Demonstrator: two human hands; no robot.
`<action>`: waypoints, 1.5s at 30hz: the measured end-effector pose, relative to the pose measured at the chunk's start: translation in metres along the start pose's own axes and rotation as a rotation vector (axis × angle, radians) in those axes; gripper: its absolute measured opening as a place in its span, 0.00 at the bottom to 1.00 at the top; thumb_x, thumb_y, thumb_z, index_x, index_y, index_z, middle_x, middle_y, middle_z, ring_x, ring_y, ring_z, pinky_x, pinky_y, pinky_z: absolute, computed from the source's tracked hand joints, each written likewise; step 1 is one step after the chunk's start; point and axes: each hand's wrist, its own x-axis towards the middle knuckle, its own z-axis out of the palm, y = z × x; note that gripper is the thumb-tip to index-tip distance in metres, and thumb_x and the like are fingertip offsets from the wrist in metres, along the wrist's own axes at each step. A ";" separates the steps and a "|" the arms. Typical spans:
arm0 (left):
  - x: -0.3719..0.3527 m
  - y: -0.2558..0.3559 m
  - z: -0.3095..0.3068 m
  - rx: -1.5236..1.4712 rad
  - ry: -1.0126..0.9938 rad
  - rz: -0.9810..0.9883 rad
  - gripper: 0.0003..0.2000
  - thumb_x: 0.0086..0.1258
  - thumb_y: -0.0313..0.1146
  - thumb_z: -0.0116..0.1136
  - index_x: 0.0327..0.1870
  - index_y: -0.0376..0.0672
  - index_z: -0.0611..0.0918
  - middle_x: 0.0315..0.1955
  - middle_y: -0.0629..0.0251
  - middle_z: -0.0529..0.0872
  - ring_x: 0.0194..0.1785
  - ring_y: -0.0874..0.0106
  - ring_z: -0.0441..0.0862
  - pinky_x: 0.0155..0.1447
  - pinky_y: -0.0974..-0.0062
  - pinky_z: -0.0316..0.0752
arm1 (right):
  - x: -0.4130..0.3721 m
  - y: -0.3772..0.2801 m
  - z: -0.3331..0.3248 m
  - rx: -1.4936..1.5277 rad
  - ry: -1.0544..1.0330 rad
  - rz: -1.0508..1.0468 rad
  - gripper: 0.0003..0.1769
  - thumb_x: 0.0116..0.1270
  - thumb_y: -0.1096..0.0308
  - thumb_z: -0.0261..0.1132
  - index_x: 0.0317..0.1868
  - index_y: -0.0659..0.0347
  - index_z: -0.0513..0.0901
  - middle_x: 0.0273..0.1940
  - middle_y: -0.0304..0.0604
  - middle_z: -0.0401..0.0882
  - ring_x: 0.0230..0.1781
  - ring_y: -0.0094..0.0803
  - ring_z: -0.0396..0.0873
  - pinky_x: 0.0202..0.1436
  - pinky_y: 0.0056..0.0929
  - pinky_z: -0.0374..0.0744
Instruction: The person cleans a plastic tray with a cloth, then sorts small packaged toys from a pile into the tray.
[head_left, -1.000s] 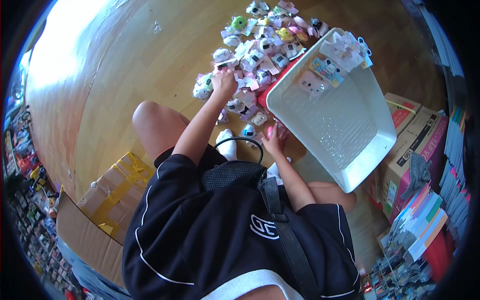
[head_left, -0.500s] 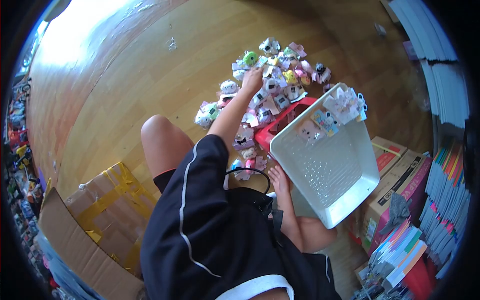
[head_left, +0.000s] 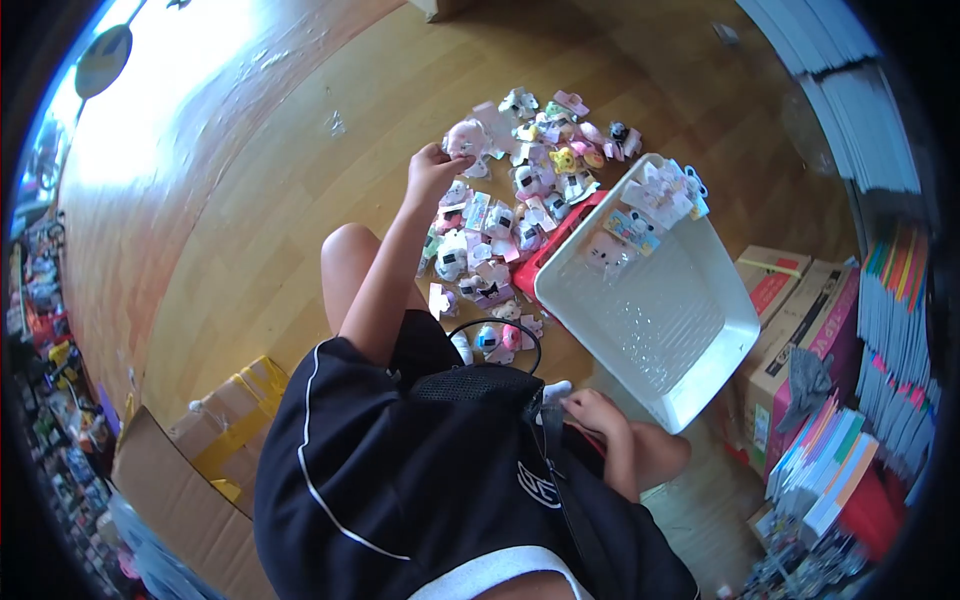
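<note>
My left hand is raised at the left edge of a pile of small plush toys on backing cards. Its thumb and fingers pinch a pale pink plush toy, round and attached to a pinkish card. Down by my lap, my right hand is closed, fingers curled; whatever it may hold is hidden. A white plastic basket stands tilted over a red basket to the right of the pile. Several carded plush toys lie at the white basket's far end.
Cardboard boxes and stacks of books or folders stand on the right. An open carton with yellow tape is at lower left. Many small goods line the far left. A plastic scrap lies on the wooden floor.
My left hand has moved left from the pile and lifted the pink plush toy. My right hand has drawn back from beside the white basket to my lap and curled. The view has shifted slightly.
</note>
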 end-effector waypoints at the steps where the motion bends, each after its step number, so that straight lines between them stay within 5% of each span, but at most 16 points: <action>1: -0.017 0.022 0.002 -0.101 -0.112 -0.029 0.13 0.50 0.27 0.59 0.37 0.34 0.76 0.30 0.63 0.81 0.33 0.76 0.78 0.39 0.80 0.71 | -0.015 -0.021 -0.017 -0.110 -0.132 0.070 0.15 0.59 0.61 0.53 0.30 0.66 0.78 0.26 0.51 0.77 0.27 0.37 0.76 0.36 0.30 0.73; 2: -0.034 0.041 0.006 -0.204 -0.225 -0.061 0.13 0.52 0.24 0.58 0.39 0.33 0.75 0.32 0.62 0.81 0.34 0.77 0.78 0.40 0.81 0.71 | -0.028 -0.028 -0.027 -0.069 -0.134 0.003 0.14 0.60 0.63 0.53 0.31 0.68 0.78 0.26 0.48 0.78 0.27 0.34 0.76 0.36 0.28 0.73; 5: -0.094 0.082 0.035 -0.358 -0.467 -0.040 0.17 0.52 0.25 0.59 0.43 0.34 0.72 0.33 0.64 0.80 0.36 0.76 0.77 0.42 0.81 0.70 | -0.077 -0.080 -0.078 0.804 0.019 -0.186 0.12 0.61 0.69 0.53 0.37 0.71 0.75 0.25 0.43 0.77 0.25 0.25 0.76 0.30 0.19 0.75; 9: -0.149 0.116 0.079 -0.142 -0.781 0.004 0.25 0.49 0.26 0.63 0.49 0.32 0.66 0.35 0.60 0.79 0.38 0.75 0.77 0.44 0.78 0.70 | -0.049 -0.127 -0.102 0.890 0.844 -0.471 0.15 0.57 0.67 0.59 0.42 0.69 0.73 0.26 0.38 0.77 0.24 0.20 0.74 0.23 0.17 0.71; 11: -0.159 0.116 0.091 -0.082 -0.896 0.093 0.24 0.51 0.30 0.63 0.47 0.33 0.67 0.32 0.61 0.80 0.35 0.77 0.77 0.41 0.80 0.71 | -0.032 -0.125 -0.109 0.898 0.876 -0.483 0.14 0.56 0.67 0.60 0.40 0.68 0.74 0.26 0.37 0.77 0.24 0.19 0.74 0.23 0.16 0.71; 14: -0.144 0.106 0.079 0.315 -0.686 0.280 0.19 0.51 0.31 0.62 0.41 0.32 0.71 0.27 0.60 0.81 0.31 0.75 0.78 0.34 0.79 0.72 | -0.011 -0.103 -0.112 0.889 0.922 -0.466 0.12 0.55 0.67 0.61 0.37 0.66 0.76 0.26 0.37 0.77 0.25 0.19 0.74 0.23 0.16 0.71; 20: -0.099 0.077 0.032 0.003 -0.356 0.158 0.12 0.55 0.31 0.58 0.36 0.31 0.75 0.24 0.61 0.80 0.26 0.78 0.76 0.31 0.83 0.71 | 0.044 -0.057 -0.103 0.685 0.804 -0.302 0.12 0.53 0.68 0.63 0.37 0.65 0.77 0.26 0.38 0.78 0.24 0.22 0.75 0.24 0.19 0.73; 28: -0.077 0.058 -0.009 0.093 -0.137 0.078 0.12 0.54 0.32 0.59 0.32 0.31 0.77 0.24 0.61 0.81 0.26 0.77 0.77 0.31 0.81 0.72 | 0.052 -0.072 -0.105 0.175 1.150 -0.339 0.11 0.53 0.67 0.61 0.34 0.65 0.78 0.26 0.53 0.77 0.26 0.39 0.78 0.28 0.29 0.73; 30: -0.068 0.048 -0.018 0.145 -0.095 0.006 0.12 0.53 0.32 0.59 0.34 0.32 0.77 0.25 0.60 0.81 0.26 0.76 0.78 0.31 0.81 0.72 | 0.052 -0.073 -0.106 0.079 1.160 -0.282 0.11 0.53 0.67 0.61 0.35 0.65 0.78 0.26 0.52 0.78 0.26 0.38 0.78 0.28 0.29 0.73; 32: -0.050 0.023 -0.026 0.241 -0.057 -0.031 0.13 0.50 0.34 0.61 0.33 0.33 0.78 0.25 0.59 0.81 0.25 0.74 0.78 0.31 0.79 0.73 | 0.059 -0.065 -0.105 0.322 1.122 -0.353 0.12 0.52 0.67 0.63 0.33 0.67 0.78 0.26 0.45 0.79 0.26 0.30 0.79 0.29 0.25 0.74; 34: -0.018 -0.024 -0.037 0.609 -0.086 -0.090 0.15 0.49 0.37 0.60 0.34 0.37 0.79 0.30 0.58 0.82 0.31 0.67 0.80 0.36 0.74 0.74 | 0.062 -0.055 -0.107 0.398 1.053 -0.315 0.12 0.52 0.65 0.64 0.31 0.68 0.78 0.25 0.43 0.79 0.25 0.27 0.78 0.29 0.24 0.74; 36: 0.000 -0.062 -0.034 1.074 0.002 -0.379 0.16 0.49 0.39 0.58 0.37 0.40 0.79 0.38 0.57 0.80 0.41 0.62 0.78 0.43 0.71 0.73 | 0.051 -0.065 -0.108 0.408 1.036 -0.307 0.15 0.51 0.65 0.65 0.33 0.69 0.76 0.26 0.42 0.78 0.23 0.23 0.76 0.25 0.20 0.74; 39: -0.016 -0.110 -0.031 1.126 0.038 -0.556 0.14 0.51 0.37 0.56 0.38 0.42 0.80 0.42 0.57 0.78 0.48 0.64 0.75 0.47 0.70 0.71 | 0.033 -0.071 -0.107 0.564 1.019 -0.263 0.24 0.51 0.66 0.65 0.45 0.71 0.70 0.32 0.42 0.73 0.22 0.19 0.71 0.17 0.14 0.71; 43: -0.026 -0.179 0.010 0.988 -0.063 -0.026 0.07 0.50 0.30 0.50 0.24 0.37 0.79 0.29 0.50 0.79 0.35 0.58 0.78 0.40 0.65 0.72 | 0.012 -0.066 -0.102 0.661 1.114 -0.238 0.21 0.54 0.68 0.63 0.46 0.70 0.70 0.32 0.42 0.72 0.22 0.18 0.70 0.18 0.13 0.70; 44: -0.037 -0.167 0.017 0.998 -0.127 0.263 0.07 0.50 0.29 0.49 0.27 0.38 0.78 0.27 0.53 0.79 0.35 0.60 0.77 0.41 0.65 0.71 | 0.008 -0.065 -0.098 0.659 1.110 -0.236 0.21 0.54 0.68 0.63 0.46 0.70 0.70 0.32 0.42 0.72 0.22 0.18 0.70 0.18 0.13 0.70; 45: -0.046 -0.164 0.025 0.960 -0.083 0.241 0.08 0.50 0.30 0.49 0.29 0.39 0.78 0.29 0.54 0.78 0.36 0.60 0.77 0.41 0.64 0.71 | 0.004 -0.064 -0.095 0.693 1.129 -0.238 0.20 0.55 0.69 0.62 0.46 0.70 0.71 0.33 0.41 0.72 0.22 0.18 0.69 0.19 0.13 0.69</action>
